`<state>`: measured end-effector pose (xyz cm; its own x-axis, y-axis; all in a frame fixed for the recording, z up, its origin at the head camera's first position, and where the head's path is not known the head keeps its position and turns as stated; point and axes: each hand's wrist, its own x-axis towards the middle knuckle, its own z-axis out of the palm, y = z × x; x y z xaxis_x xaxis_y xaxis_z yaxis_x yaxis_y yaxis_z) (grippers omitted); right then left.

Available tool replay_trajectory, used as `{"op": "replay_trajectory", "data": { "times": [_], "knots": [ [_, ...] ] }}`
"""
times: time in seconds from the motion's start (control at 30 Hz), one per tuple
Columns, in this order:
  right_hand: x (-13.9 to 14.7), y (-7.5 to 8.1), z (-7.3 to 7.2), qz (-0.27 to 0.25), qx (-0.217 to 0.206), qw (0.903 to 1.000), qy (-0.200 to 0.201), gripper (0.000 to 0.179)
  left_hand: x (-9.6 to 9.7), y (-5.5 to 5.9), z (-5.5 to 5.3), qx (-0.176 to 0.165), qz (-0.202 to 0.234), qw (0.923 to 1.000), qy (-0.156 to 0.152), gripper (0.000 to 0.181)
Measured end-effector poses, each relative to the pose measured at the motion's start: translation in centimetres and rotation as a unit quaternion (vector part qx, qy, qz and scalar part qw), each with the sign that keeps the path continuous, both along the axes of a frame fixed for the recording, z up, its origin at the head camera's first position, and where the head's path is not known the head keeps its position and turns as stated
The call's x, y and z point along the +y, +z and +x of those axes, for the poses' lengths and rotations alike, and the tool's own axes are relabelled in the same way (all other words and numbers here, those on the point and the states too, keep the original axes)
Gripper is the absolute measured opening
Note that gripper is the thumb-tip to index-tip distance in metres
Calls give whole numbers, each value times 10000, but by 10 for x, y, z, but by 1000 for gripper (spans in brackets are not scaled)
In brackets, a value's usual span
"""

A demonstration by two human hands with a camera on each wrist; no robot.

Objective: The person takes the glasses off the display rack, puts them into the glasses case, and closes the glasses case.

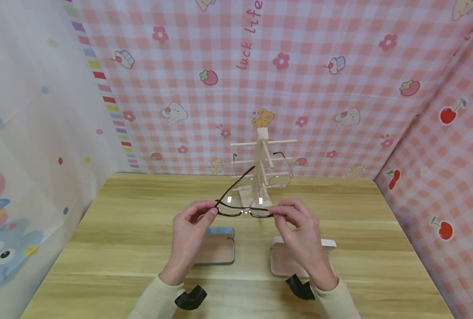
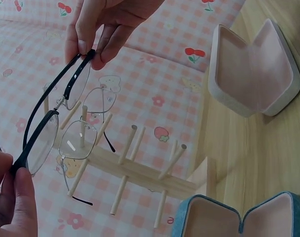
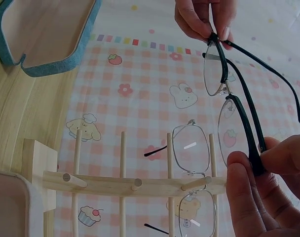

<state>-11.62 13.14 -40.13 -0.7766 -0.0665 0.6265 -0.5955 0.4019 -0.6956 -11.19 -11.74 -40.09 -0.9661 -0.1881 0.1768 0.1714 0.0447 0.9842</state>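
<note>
Both hands hold one pair of black half-rim eyeglasses [image 3: 243,118], raised in front of a wooden display stand [image 1: 262,134]. My left hand [image 1: 191,230] pinches the frame at its left hinge corner. On the opposite corner, thumb and fingers of my right hand [image 1: 300,235] grip the frame. The left temple [image 3: 268,69] sticks out unfolded, while the right temple lies folded across behind the lenses in the right wrist view. Thin wire-rimmed eyeglasses [image 3: 208,153] hang on the stand's pegs behind.
Under my left hand lies an opened blue glasses case [image 1: 220,231]. An opened white glasses case [image 1: 329,243] sits beneath my right hand. Both stand on the wooden table [image 1: 121,230]. A pink checked cloth [image 1: 220,102] hangs right behind the stand.
</note>
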Motion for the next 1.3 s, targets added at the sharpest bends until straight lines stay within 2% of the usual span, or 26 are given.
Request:
{"op": "replay_trajectory", "data": {
  "times": [0.47,0.77,1.0,1.3],
  "knots": [
    [-7,-2,-3,-154,82,9998,101,32,-9,1,1,-58,-122,9999,-77,10],
    [-12,-3,-1,-108,-125,9998,83,33,-15,0,5,-17,-255,9997,-44,8],
    [-15,-4,-1,-153,-77,9998,110,35,-20,-1,6,3,-245,9995,-222,7],
    [-20,-7,0,-213,-366,9991,49,22,-26,0,8,-45,-506,9983,-285,11]
  ]
}}
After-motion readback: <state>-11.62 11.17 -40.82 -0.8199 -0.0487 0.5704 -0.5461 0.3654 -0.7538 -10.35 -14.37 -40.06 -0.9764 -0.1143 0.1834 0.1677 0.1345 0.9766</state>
